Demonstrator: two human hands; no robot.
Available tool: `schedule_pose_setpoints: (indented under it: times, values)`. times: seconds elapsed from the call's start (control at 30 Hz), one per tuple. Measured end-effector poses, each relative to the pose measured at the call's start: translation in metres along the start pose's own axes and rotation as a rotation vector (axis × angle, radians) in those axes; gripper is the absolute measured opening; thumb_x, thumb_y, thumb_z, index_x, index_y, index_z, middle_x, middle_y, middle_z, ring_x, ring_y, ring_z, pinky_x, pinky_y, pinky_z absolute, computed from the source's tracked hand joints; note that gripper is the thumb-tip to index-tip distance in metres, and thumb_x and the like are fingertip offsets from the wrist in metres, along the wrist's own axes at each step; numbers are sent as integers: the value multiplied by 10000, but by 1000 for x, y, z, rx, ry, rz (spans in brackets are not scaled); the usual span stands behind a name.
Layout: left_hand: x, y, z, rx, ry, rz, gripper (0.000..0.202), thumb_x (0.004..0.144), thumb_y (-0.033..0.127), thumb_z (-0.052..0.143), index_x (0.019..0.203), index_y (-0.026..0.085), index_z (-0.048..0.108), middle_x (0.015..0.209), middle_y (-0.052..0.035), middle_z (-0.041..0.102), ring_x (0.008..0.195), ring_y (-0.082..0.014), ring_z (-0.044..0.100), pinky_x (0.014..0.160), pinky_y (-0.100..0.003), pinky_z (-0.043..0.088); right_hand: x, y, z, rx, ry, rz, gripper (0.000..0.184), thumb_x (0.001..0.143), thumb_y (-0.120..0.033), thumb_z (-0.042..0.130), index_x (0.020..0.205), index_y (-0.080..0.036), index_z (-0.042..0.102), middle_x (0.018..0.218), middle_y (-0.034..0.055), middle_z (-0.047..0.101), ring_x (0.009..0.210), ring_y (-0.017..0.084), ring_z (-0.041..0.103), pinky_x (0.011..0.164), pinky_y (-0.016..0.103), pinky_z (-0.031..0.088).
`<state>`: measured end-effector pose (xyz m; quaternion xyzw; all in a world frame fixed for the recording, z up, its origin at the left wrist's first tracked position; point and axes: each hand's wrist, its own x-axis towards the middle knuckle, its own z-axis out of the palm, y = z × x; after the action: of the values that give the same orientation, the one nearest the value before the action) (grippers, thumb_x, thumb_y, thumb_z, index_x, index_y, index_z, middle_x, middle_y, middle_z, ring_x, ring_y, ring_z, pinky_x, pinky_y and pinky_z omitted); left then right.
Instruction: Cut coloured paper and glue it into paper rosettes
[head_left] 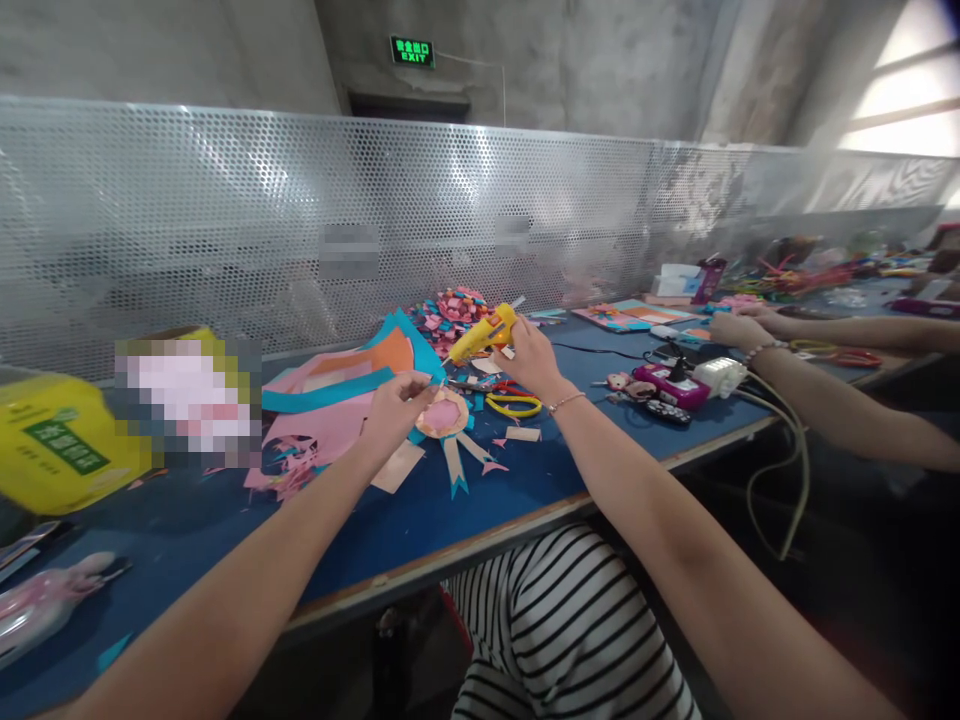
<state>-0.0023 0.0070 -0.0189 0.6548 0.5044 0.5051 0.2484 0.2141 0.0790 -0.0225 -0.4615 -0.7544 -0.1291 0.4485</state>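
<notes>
My right hand [529, 358] is closed round a yellow glue gun [485, 335], its nozzle pointing left and down. My left hand [396, 410] pinches the edge of a paper rosette [444, 414], a pink disc with an orange rim and ribbon tails [469, 458] hanging toward me. The rosette lies on the blue table [390, 530]. The gun's tip is just above and beside the rosette.
Pink, orange and teal paper sheets [337, 385] lie to the left, paper scraps [454, 310] behind. Yellow-handled scissors [514, 403] rest right of the rosette. A yellow bag [60, 440] sits far left. Another person's arms [825, 370] reach over gadgets [667, 385] at the right. A perforated metal screen [450, 200] backs the table.
</notes>
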Motion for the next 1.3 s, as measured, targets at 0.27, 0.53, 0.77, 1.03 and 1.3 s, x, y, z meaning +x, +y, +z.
schedule_pose_setpoints:
  times: [0.27, 0.53, 0.77, 1.03, 1.3]
  values:
    - [-5, 7, 0, -1, -7, 16, 212, 619, 390, 639, 604, 192, 565, 565, 24, 531, 565, -123, 467, 537, -241, 345, 0, 2, 1, 3, -27, -56, 375, 753, -224, 485, 1114, -121, 473, 1142, 171, 539, 1104, 285, 489, 913, 437, 412]
    - [-2, 4, -1, 39, -1, -4, 206, 638, 388, 633, 620, 187, 589, 557, 19, 536, 577, -128, 477, 546, -245, 352, 1, 3, 1, 2, -34, -87, 389, 755, -207, 471, 1131, -106, 481, 1168, 173, 532, 1134, 280, 471, 950, 430, 391]
    - [-3, 5, -1, 38, -5, -21, 216, 641, 399, 632, 627, 187, 593, 552, 18, 537, 574, -131, 476, 547, -245, 355, 0, 4, -1, -25, -45, -118, 397, 754, -188, 466, 1138, -90, 479, 1185, 173, 536, 1125, 277, 478, 950, 419, 390]
    - [-3, 5, -2, 27, 9, -20, 223, 625, 398, 643, 633, 181, 589, 564, 13, 559, 596, -138, 512, 593, -255, 388, 0, 0, -6, -94, -179, -96, 317, 753, -220, 503, 1047, -101, 503, 1113, 166, 554, 1065, 278, 506, 913, 395, 405]
    - [4, -5, -3, -24, 50, -43, 291, 577, 379, 665, 762, 165, 596, 671, -2, 595, 644, -146, 552, 627, -273, 423, -6, 30, -10, -85, -257, 604, 560, 671, -345, 612, 1156, -142, 418, 1150, 172, 465, 968, 287, 558, 767, 385, 454]
